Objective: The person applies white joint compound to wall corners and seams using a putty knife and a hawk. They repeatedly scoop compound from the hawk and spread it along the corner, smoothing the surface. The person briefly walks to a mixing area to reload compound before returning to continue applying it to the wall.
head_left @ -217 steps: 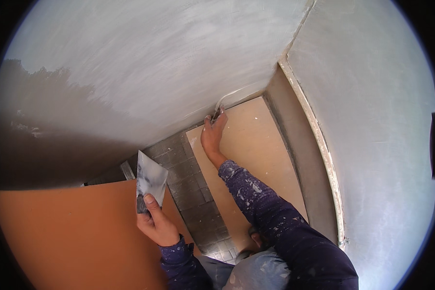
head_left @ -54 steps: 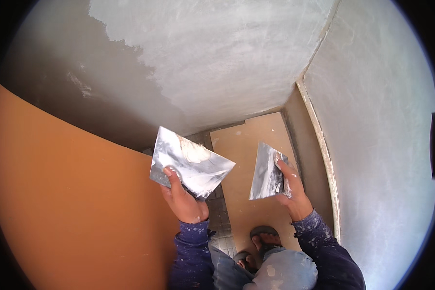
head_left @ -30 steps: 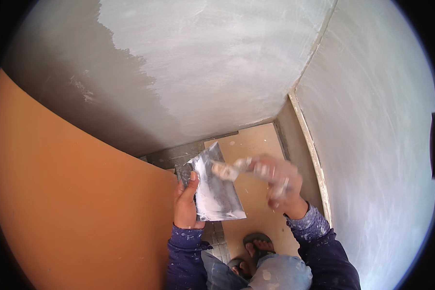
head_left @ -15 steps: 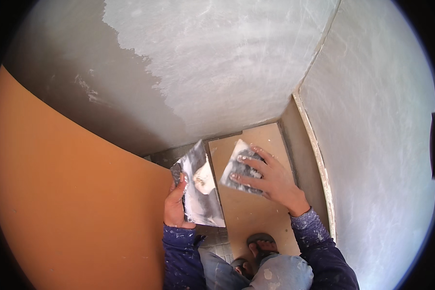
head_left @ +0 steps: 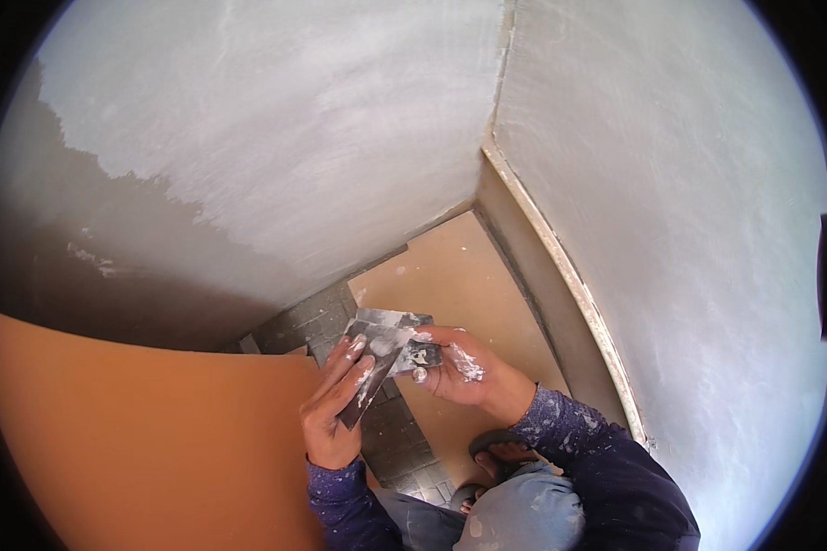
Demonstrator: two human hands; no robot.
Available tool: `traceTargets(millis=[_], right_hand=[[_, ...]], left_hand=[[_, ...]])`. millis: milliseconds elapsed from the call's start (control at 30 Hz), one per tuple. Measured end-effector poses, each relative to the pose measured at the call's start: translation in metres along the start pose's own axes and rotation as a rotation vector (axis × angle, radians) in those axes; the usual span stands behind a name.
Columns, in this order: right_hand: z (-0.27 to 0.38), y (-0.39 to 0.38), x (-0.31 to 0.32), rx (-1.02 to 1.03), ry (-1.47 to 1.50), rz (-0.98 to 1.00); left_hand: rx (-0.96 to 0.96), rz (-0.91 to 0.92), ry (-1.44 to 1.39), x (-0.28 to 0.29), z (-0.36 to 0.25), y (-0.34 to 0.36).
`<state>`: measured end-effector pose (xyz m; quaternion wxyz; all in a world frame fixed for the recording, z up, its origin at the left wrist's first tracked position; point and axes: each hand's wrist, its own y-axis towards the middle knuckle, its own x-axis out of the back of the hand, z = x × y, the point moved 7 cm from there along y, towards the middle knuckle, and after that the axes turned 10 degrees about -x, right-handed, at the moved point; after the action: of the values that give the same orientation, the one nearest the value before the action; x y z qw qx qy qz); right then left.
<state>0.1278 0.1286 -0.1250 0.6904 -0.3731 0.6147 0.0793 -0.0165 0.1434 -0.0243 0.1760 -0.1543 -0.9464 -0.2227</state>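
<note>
My left hand [head_left: 333, 422] is closed on a flat plastering blade [head_left: 373, 369], a dark, putty-smeared sheet tilted steeply, with its fingers along the near face. My right hand [head_left: 476, 372] grips a second flat plastering blade [head_left: 420, 357], thumb and fingers pinching its right side. The two blades meet and overlap in front of me, so which one the upper grey edge belongs to is hard to tell. White putty coats both hands' fingers and the back of the right thumb.
Ahead stands a wall [head_left: 322, 119], pale-coated above a darker bare patch. Another pale wall [head_left: 671, 211] rises at right, with a ledge [head_left: 560, 257] along its foot. An orange panel [head_left: 147, 441] fills the lower left. A tan board [head_left: 450, 275] covers part of the paved floor [head_left: 400, 441].
Both blades have come together from apart, and the left one has tilted steeply. The white putty lump on its face no longer shows. My view has swung to the right.
</note>
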Motion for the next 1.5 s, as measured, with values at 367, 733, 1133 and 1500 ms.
traceTargets(millis=[367, 733, 1133, 1500], right_hand=[[0.076, 0.012, 0.069, 0.354, -0.037, -0.082], [0.214, 0.055, 0.144, 1.195, -1.015, -1.091], [0.217, 0.113, 0.105, 1.378, -0.977, -1.243], [0.196, 0.078, 0.125, 1.368, -1.086, -1.131]], left_hand=[[0.521, 0.29, 0.255, 0.002, 0.075, -0.03], [0.544, -0.024, 0.09, 0.009, 0.097, -0.031], [0.562, -0.048, 0.092, 0.008, 0.089, -0.02], [0.514, -0.063, 0.106, 0.01, 0.085, -0.015]])
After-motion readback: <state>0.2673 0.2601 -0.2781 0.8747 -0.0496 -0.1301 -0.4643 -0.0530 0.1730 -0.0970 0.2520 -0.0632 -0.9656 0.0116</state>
